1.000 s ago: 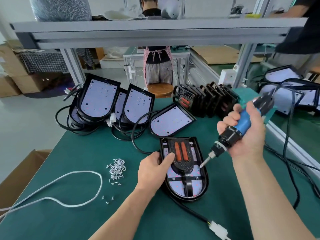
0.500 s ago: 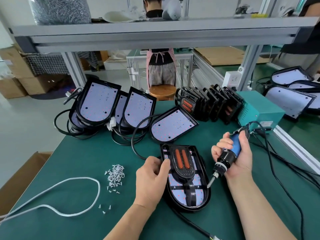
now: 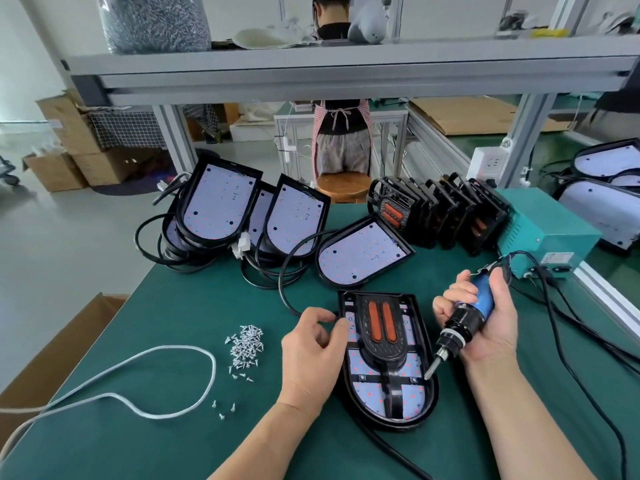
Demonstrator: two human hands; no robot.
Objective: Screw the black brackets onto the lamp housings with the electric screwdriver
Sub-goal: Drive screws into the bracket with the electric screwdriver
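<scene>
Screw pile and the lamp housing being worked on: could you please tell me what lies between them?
The left hand, fingers curled at the left edge of the lamp housing; bare green mat beside the screw pile. Head view.

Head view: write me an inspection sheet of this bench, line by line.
surface: green mat covers the bench.
job's things: housing lies flat with a bracket on it; screwdriver bit at the bracket's right cross-arm; screws heaped at left.
clutter: stray screws near the heap; spare housings and a row of brackets leaning at the back.
grips: left hand holds the housing's left edge; right hand grips the screwdriver.
cables: white cord looped at left; black lead curls behind the housing.
surroundings: green box at right, shelf overhead, a person seated beyond.
</scene>
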